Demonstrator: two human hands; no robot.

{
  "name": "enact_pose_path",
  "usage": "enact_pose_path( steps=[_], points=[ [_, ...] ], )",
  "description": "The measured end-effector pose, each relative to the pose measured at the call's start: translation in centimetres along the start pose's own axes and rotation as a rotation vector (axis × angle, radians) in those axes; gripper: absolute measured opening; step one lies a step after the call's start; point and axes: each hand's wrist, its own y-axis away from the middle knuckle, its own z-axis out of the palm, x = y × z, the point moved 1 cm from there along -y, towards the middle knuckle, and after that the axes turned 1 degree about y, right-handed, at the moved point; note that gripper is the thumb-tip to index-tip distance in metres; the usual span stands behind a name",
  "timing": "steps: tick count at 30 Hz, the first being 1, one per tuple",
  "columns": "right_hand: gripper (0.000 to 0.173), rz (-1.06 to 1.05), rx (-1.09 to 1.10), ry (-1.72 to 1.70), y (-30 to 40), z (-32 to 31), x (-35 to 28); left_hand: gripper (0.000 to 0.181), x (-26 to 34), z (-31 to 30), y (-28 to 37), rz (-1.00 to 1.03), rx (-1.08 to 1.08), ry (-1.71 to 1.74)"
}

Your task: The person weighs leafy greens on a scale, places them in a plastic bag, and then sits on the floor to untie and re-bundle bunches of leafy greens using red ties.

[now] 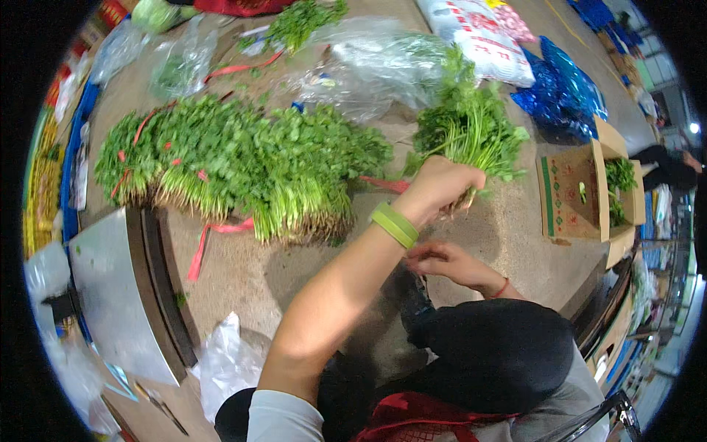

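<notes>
My left hand, with a lime-green wristband, is closed around the root end of a bunch of leafy greens. The stems and leaves fan out away from me. Just below and nearer to me is my right hand, a red string at its wrist; its fingers are loosely bent and apart, with nothing visible in them, though motion blurs them. On the left lies a long row of rooted herb bunches that look like coriander, leaves pointing away and pale stems and roots towards me. Red tie strips lie around them.
Clear plastic bags lie beyond the greens. At the right stands an open cardboard box with greens inside, near a shiny blue bag and a white printed sack. A metal panel and white plastic bag are lower left.
</notes>
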Motion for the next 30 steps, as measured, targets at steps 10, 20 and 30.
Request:
enact_pose_path(
  steps=[10, 20, 30],
  points=[
    [0.05, -0.05, 0.446, -0.942, 6.1, -2.5, -8.4, 0.016, -5.9, 4.8, 2.1, 0.548, 0.263, -1.266],
    [0.047, -0.329, 0.574, -0.06, 7.3, 1.6, -24.7, 0.088, 4.6, 2.3, 10.4, 0.978, 0.021, -0.62],
    [0.04, -0.49, 0.614, -0.001, 6.5, 8.5, -29.5, 0.068, 3.7, -6.8, 10.2, 0.662, -0.451, 0.44]
  ],
)
